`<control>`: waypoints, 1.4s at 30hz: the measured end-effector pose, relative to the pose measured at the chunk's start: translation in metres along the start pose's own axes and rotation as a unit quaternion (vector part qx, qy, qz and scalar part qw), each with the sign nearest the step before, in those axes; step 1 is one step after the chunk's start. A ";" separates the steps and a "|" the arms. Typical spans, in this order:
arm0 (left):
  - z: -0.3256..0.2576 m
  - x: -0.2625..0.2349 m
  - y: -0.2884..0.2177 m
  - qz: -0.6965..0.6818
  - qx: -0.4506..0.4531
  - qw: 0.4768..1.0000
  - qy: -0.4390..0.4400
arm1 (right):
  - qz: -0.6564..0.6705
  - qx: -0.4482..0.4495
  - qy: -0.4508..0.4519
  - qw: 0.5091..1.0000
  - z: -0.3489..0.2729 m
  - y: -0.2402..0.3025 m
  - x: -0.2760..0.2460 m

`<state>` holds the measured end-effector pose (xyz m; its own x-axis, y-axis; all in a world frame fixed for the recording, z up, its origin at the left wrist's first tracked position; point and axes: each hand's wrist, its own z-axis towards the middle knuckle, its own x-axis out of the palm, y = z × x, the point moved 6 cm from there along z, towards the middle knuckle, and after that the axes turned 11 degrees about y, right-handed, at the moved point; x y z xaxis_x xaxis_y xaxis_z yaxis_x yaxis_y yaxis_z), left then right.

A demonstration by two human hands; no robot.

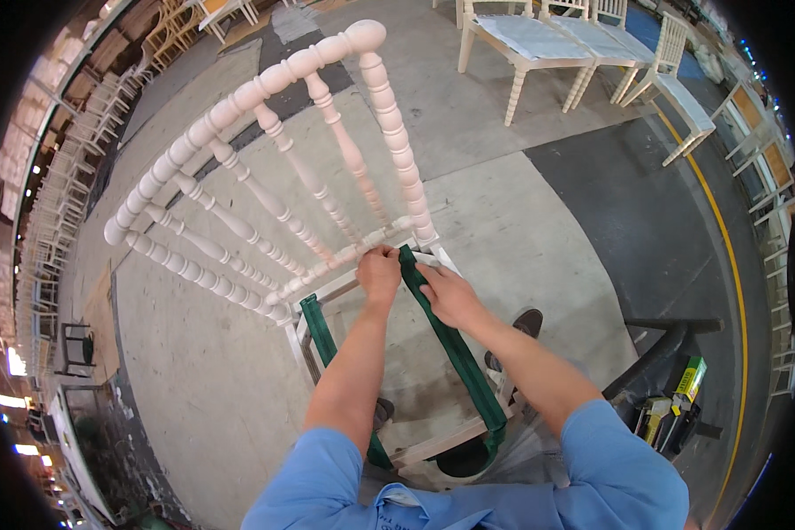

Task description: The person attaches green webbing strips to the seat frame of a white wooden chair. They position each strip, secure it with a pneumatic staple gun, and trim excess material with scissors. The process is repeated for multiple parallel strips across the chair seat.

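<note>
A white chair frame (205,130) with a back of turned spindles stands in front of me, its seat open. A green webbing strap (451,345) runs along the right side of the seat, from the back rail to the front. Another green strap (318,330) lies along the left side, partly hidden by my left forearm. My left hand (381,277) is closed at the far end of the right strap, by the back rail, fingertips bunched together. Just beside it, my right hand (450,296) grips the same strap from its right edge, thumb and fingers bent against it.
White chairs with pale seats (539,40) stand at the far right. Rows of white chairs (75,159) line the left. At the lower right, a dark stand (654,358) is beside tools and a green-yellow box (691,377). My shoe (527,323) shows by the frame.
</note>
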<state>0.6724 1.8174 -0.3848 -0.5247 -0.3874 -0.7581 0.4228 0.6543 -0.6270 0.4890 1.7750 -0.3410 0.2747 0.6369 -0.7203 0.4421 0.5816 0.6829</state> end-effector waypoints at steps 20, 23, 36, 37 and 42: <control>-0.068 0.013 0.014 0.161 0.208 0.965 -0.003 | -0.124 0.028 0.102 0.987 0.060 0.009 0.023; -0.062 0.016 0.004 0.172 0.211 0.962 0.000 | -0.087 0.025 0.106 0.990 0.056 0.001 0.010; -0.037 0.017 0.013 0.297 0.169 0.931 0.125 | 0.144 0.380 -0.341 0.848 -0.474 -0.131 -0.229; -0.048 0.032 -0.001 0.328 0.158 0.921 0.137 | 0.068 0.462 -0.358 0.808 -0.540 -0.127 -0.244; -0.056 0.028 -0.008 0.349 0.146 0.914 0.145 | -0.088 0.614 -0.202 0.758 -0.627 -0.152 -0.213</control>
<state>0.6126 1.8381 -0.3915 -0.2072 0.2752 -0.9388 0.8863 0.4590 -0.0611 -0.1723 1.8684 -0.2146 0.2472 0.2537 -0.9352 0.8956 -0.4282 0.1206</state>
